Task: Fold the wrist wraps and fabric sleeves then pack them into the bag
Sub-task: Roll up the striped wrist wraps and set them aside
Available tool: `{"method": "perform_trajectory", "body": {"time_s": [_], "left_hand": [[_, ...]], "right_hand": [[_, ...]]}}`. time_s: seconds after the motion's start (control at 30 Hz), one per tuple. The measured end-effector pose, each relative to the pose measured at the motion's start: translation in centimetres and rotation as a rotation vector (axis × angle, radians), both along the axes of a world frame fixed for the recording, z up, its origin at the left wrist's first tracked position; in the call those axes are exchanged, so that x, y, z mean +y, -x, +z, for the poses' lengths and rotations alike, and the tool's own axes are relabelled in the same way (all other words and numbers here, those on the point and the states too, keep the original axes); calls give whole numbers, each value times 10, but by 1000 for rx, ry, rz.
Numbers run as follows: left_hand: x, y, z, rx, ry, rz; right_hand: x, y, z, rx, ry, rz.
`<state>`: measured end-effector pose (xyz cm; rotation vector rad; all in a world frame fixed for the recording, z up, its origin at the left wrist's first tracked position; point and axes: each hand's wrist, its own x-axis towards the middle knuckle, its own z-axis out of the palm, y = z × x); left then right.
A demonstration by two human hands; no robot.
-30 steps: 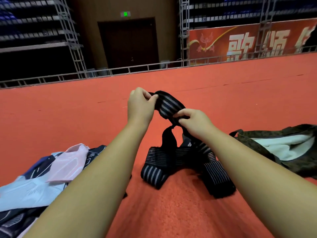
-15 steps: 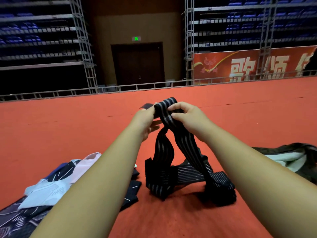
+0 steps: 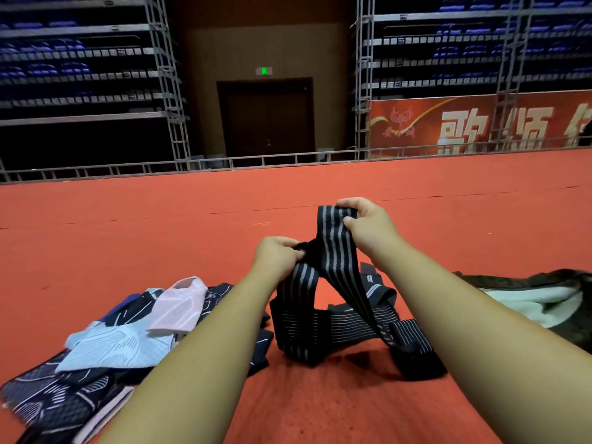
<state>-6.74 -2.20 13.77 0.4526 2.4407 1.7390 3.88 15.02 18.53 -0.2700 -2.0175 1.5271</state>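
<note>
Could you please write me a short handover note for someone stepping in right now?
Left hand pinches the wrap at its middle; right hand grips its upper end, raised.
The wrap's lower part lies bunched on the floor between the arms.
Sleeves lie in a loose pile at left, unfolded.
Bag lies open at right.
Done: nothing visibly packed.
Left: fold this wrap, fold the sleeves, pack everything.
</note>
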Motion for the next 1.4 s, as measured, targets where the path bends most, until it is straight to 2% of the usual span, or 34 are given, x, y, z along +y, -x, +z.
{"method": "perform_trajectory", "body": {"time_s": [0.23, 0.37, 0.43, 0.5, 0.6, 0.63, 0.67, 0.77, 0.83, 1.03, 1.1, 1.23, 1.4], "left_hand": [[29, -2, -1, 183, 304, 217], [20, 14, -7, 164, 392, 290], [9, 28, -14, 85, 438, 290], [4, 37, -19, 14, 460, 226], [14, 31, -4, 83, 492, 220], [19, 21, 5, 87, 449, 184], [23, 11, 12, 9, 335, 103], [24, -10, 29, -502, -28, -224], [23, -16, 37, -597, -139, -352], [20, -22, 59, -565, -510, -249], [19, -20, 61, -535, -581, -221], [12, -22, 68, -332, -643, -123], [-9, -31, 79, -90, -576, -92]], "right_hand": [[-6, 5, -15, 42, -57, -71], [4, -3, -12, 128, 18, -135], [15, -9, 2, 148, 49, -135], [20, -15, 10, 88, 20, -83], [16, -21, 8, -6, -1, -30], [13, -22, 6, -14, 28, -9], [11, -23, 5, -8, 75, 11], [6, -24, 1, 56, 189, 42], [7, -23, -3, 84, 163, 29], [-5, -38, -4, 18, 203, 150], [-9, -40, -5, -21, 209, 175], [-21, -41, -2, -138, 228, 153], [-46, -55, 12, -360, 348, 245]]}}
